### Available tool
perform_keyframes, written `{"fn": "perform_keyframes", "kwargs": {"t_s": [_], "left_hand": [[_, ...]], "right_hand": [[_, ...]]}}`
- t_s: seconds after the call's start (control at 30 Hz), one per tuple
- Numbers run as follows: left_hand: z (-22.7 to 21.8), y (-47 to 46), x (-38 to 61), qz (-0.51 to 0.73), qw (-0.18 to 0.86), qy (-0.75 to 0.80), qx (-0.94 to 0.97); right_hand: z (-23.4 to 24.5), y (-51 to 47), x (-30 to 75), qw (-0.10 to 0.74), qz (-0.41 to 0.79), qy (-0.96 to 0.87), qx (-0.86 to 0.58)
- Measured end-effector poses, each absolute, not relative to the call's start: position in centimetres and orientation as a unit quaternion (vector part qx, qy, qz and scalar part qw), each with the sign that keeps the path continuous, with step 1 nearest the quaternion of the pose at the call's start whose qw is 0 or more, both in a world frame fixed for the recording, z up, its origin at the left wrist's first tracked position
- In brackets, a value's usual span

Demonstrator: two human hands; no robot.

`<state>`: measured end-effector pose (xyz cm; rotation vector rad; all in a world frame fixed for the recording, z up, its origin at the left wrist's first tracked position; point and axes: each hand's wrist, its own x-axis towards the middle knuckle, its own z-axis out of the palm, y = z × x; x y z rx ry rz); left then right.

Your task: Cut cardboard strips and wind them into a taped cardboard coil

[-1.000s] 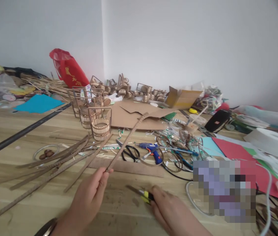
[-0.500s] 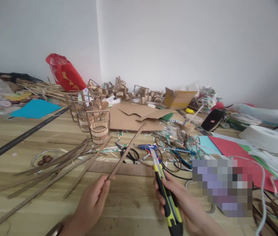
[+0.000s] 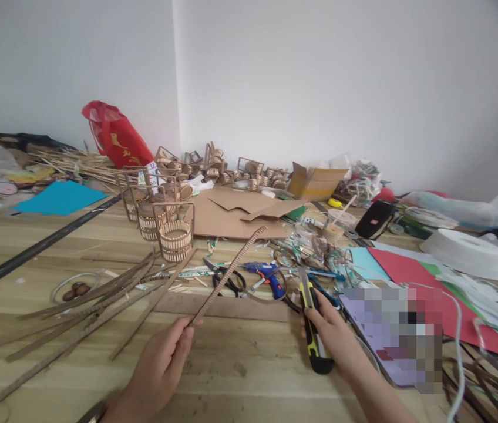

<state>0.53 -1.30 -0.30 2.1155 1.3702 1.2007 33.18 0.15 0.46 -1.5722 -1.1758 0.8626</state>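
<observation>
Your left forearm enters from the bottom edge, left of centre, and angles up and to the right. Your left hand [image 3: 161, 364] is raised just above the pale wooden surface [image 3: 240, 382], with the thumb uppermost. Its thumb and fingertips are pinched on the lower end of a ribbed brown cardboard strip [image 3: 230, 275]. The strip rises clear of the surface and slants toward the upper right of centre. Its free tip ends in front of the flat cardboard sheets [image 3: 226, 214].

Your right forearm enters from the lower right corner and points up and left. Your right hand [image 3: 332, 332] is clenched around the handle of a yellow-and-black utility knife [image 3: 308, 296]. The blade end points away from you, and the black butt shows below the palm. I cannot tell whether the knife touches the surface.

The knife is right of centre, well apart from the strip. The blue glue gun [image 3: 269, 275] and the black-handled scissors [image 3: 228, 281] lie between them. A long flat brown strip [image 3: 231, 306] lies on the surface just beyond both hands.
</observation>
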Motion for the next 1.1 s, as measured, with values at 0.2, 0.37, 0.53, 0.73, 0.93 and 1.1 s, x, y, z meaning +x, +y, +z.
{"fn": "perform_keyframes", "kwargs": {"t_s": [0.2,0.37,0.53,0.73,0.93,1.1], "left_hand": [[1.0,-1.2,0.2,0.453,0.159,0.472,0.739],[2.1,-0.8,0.3,0.448,0.198,0.475,0.731],[2.8,-0.6,0.9,0.451,0.221,0.469,0.727],[3.9,-0.8,1.3,0.459,0.229,0.443,0.736],[4.5,-1.3,2.1,0.336,0.271,0.385,0.816],[4.8,-0.9,2.2,0.167,0.276,0.359,0.876]], "right_hand": [[-0.4,1.2,34.5,0.449,0.006,-0.606,-0.657],[0.5,0.0,32.7,0.385,-0.179,-0.703,-0.571],[1.0,-0.4,30.9,0.369,-0.191,-0.776,-0.475],[0.7,-0.4,29.6,0.372,-0.126,-0.804,-0.447],[1.4,-2.0,27.7,0.385,0.133,-0.779,-0.476],[1.9,-3.0,27.6,0.488,0.401,-0.636,-0.442]]}}
